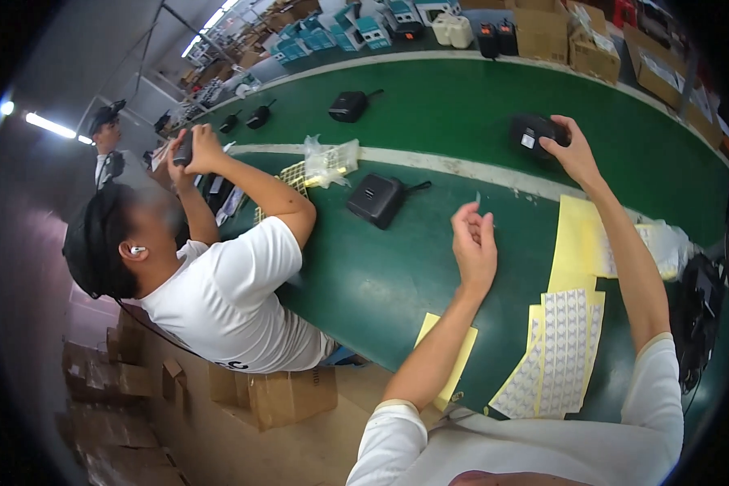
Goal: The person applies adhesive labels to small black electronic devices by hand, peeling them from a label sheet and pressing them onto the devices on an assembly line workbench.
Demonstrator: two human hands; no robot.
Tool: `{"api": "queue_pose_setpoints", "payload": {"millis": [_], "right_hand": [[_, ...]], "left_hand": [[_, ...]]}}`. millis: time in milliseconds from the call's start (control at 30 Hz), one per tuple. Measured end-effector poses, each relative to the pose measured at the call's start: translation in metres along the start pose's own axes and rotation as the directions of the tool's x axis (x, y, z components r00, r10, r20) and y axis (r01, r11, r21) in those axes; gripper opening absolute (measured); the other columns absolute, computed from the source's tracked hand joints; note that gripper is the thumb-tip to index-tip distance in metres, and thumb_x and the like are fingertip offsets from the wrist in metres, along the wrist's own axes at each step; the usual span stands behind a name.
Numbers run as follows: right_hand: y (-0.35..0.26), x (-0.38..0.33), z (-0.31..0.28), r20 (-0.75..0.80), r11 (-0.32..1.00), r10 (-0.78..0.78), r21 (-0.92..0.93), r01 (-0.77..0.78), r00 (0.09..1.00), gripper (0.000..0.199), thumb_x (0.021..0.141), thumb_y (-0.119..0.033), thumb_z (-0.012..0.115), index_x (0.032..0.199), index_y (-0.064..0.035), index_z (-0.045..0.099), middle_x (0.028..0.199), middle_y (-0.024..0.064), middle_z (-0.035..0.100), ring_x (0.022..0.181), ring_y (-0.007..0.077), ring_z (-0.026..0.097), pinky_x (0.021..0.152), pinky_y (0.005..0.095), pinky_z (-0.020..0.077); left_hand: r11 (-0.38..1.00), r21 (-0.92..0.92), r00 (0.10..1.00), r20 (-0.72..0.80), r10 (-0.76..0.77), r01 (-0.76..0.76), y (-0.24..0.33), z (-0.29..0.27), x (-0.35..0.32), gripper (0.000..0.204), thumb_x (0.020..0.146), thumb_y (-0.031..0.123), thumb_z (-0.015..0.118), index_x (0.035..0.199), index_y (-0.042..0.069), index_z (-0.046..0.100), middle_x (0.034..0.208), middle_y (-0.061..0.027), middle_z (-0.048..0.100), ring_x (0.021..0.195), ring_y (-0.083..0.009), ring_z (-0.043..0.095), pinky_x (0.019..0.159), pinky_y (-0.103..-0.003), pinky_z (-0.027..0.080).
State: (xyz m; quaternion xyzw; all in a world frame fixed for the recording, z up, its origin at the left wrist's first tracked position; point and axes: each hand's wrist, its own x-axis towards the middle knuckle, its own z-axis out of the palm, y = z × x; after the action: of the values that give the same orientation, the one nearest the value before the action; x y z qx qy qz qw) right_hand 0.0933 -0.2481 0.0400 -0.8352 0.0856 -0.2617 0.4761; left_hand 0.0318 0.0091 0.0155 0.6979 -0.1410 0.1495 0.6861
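My right hand [576, 151] grips a black boxy device [531, 134], like a small portable speaker, over the green conveyor belt. A white label shows on its side. My left hand [475, 249] is raised over the near table, fingers curled, with a small pale translucent piece like a sticker [478, 197] at the fingertips. Left of that hand, a similar black device with a strap [377, 200] lies on the table. Sheets of small printed stickers [564, 348] on yellow backing are spread between my forearms.
At my left a co-worker [219, 292] in a white shirt holds a dark device [184, 149] in both hands. More black devices [349, 106] sit on the green belt [445, 97]. Clear plastic bags [330, 162] lie near its edge. Cardboard boxes [541, 34] line the far side.
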Motion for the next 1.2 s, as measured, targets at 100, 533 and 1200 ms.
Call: {"api": "queue_pose_setpoints", "payload": {"millis": [100,533,1200], "right_hand": [[0.012,0.014,0.001,0.032,0.969,-0.029,-0.243,0.036,0.999,0.064,0.072,-0.028,0.071,0.127,-0.0056,0.047,0.124,0.0194,0.048,0.116,0.0321,0.05,0.098,0.0374,0.0405],[0.018,0.018,0.024,0.091,0.656,-0.166,-0.734,0.179,0.982,0.07,0.076,-0.028,0.07,0.134,-0.0051,0.039,0.137,0.0218,0.038,0.13,0.0365,0.034,0.108,0.0496,0.027],[0.033,0.009,-0.005,0.076,0.619,-0.242,-0.756,0.214,0.967,0.074,0.072,-0.021,0.074,0.136,-0.0074,0.038,0.136,0.0193,0.039,0.125,0.0373,0.04,0.104,0.0449,0.0346]], "left_hand": [[1.0,-0.023,1.0,0.016,-0.005,0.006,-0.01,-0.004,0.0,0.024,0.091,0.006,0.058,0.113,0.001,0.049,0.077,-0.0019,0.051,0.061,-0.0068,0.048,0.053,-0.02,0.04],[0.999,-0.037,0.999,0.035,0.004,-0.002,-0.012,-0.002,0.003,0.024,0.094,0.005,0.053,0.117,0.001,0.046,0.084,-0.0011,0.051,0.064,-0.0043,0.047,0.053,-0.018,0.039],[0.999,0.003,0.999,-0.029,0.043,-0.043,-0.012,-0.004,0.006,0.005,0.092,0.004,0.055,0.093,0.001,0.052,0.083,-0.0081,0.05,0.062,-0.0163,0.049,0.058,-0.029,0.042]]}}
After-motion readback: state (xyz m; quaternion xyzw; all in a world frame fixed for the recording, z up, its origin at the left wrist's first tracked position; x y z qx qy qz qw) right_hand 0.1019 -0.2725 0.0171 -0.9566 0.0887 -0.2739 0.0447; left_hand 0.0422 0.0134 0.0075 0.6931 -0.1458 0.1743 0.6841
